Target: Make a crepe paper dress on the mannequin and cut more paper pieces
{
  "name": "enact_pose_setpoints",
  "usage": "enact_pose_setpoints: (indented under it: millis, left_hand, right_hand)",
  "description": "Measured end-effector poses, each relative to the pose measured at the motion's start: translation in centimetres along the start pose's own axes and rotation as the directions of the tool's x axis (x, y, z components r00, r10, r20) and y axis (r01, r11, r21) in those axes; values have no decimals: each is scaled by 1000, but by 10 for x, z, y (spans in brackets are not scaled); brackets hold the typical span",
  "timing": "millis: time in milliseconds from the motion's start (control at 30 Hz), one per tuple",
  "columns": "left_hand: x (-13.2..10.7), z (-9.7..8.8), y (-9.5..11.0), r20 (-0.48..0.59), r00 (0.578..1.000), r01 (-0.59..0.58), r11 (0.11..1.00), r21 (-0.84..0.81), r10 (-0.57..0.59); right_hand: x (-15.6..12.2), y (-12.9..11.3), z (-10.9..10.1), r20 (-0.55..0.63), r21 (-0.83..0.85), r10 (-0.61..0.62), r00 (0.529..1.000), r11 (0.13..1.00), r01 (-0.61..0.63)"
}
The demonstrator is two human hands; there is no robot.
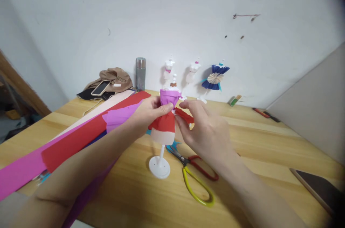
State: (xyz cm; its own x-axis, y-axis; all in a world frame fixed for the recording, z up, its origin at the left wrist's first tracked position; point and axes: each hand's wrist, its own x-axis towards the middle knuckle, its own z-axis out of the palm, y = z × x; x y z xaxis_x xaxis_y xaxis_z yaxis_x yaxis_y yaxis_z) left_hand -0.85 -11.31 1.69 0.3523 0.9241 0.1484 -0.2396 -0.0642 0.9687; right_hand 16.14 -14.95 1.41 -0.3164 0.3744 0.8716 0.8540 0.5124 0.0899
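Observation:
A small white mannequin (162, 137) on a round stand is in the middle, dressed in a purple paper top (169, 96) and a red paper skirt (164, 124). My left hand (151, 111) is closed round its waist, thumb pressed on the front where purple meets red. At the waist's right side, my right hand (205, 124) pinches the loose red end of the skirt paper (184, 115) between thumb and fingers. Scissors (185, 161) with one red and one yellow handle lie on the table just right of the stand, beside a blue scrap (174, 145).
Long crepe paper strips (72, 145) lie under and beside my left forearm. Along the wall stand a steel flask (140, 73), two white mannequins (193, 69) and one in a blue paper dress (212, 83). A phone (101, 88) rests by a brown cloth (117, 77); a dark tablet-like device (318, 185) is at right.

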Motion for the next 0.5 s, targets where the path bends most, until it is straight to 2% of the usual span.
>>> enact_pose_setpoints:
  millis: [267,500]
  left_hand:
    - [-3,5,2,-43,999,-13,993,121,18]
    - [-2,5,2,-25,999,-20,995,93,23]
  right_hand:
    - [-2,4,-1,52,-40,-42,998,998,44]
    - [-3,4,1,110,4,-9,994,1000,8]
